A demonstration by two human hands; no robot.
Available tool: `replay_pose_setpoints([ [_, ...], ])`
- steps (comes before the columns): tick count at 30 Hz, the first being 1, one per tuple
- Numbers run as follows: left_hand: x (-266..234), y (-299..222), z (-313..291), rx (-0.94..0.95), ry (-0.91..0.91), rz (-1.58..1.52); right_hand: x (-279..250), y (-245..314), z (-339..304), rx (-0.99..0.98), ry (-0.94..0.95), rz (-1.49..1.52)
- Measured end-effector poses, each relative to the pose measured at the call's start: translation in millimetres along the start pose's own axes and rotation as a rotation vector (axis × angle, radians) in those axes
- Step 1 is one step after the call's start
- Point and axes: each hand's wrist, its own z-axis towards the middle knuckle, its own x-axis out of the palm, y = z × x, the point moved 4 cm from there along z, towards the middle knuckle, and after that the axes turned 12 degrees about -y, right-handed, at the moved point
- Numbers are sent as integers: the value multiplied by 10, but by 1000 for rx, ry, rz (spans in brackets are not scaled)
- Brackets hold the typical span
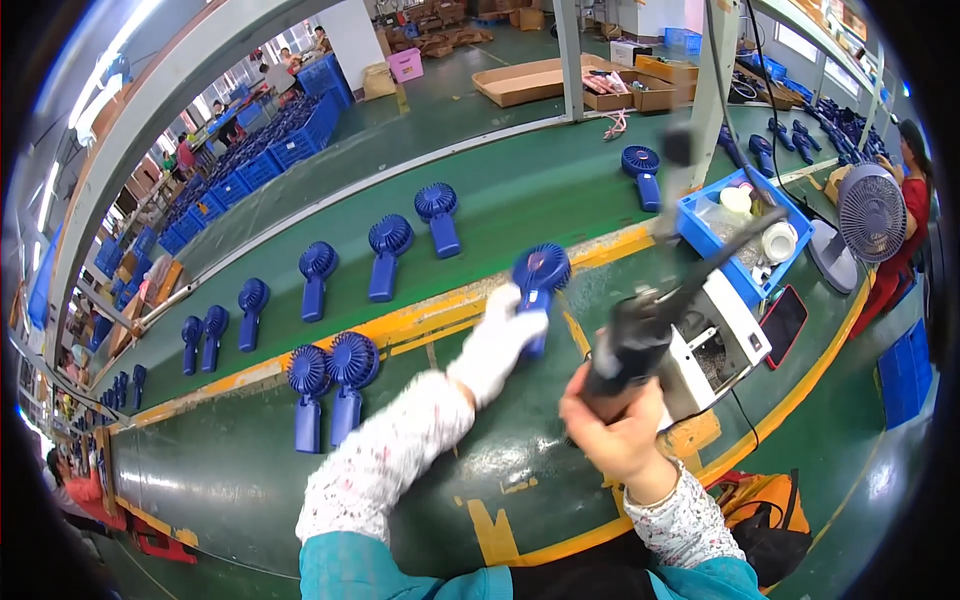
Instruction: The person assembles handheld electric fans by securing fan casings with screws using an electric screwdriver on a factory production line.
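My left hand [497,345], in a white glove, is closed on the handle of a blue handheld fan [541,271] at the front edge of the green belt. Bare and wrapped round a black electric screwdriver [640,340], my right hand [620,425] is raised over the bench; the tool is partly smeared by motion. Two more blue handheld fans [352,362] lie side by side on the bench, left of my left forearm. Along the belt [480,270] several like fans [389,235] lie in a spaced row.
Right of the screwdriver stands a white box-shaped device [715,345]. Behind it, a blue bin [745,230] holds small parts and a white roll. A red-edged phone [784,325] and a grey desk fan [871,215] are at the right. A person in red [905,215] is beyond.
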Motion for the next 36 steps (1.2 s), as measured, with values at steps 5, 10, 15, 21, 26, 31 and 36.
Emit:
replay_pose_setpoints([
  [5, -304, -58, 1260, 538, -322, 1125, -11, -142, -65, -189, 208, -283],
  [10, -940, 424, 1849, 195, -234, 1273, 3, -73, -32, -186, 303, -301],
  [15, -747, 190, 1484, -101, -199, 706, -21, -7, -13, -240, 274, -367],
  [21, -259, -184, 71, -549, 123, -459, -263, -5, 130, -302, -123, -299],
  [26, -51, -56, -1102, -862, 141, -995, -115, 136, 252, -510, -236, -430],
  [31, 43, 79, -1746, -1001, 74, -961, 130, -11, 29, -322, -87, -278],
  [36, 54, 135, -1869, -934, -6, -741, 287, -50, -139, -260, 0, -93],
])
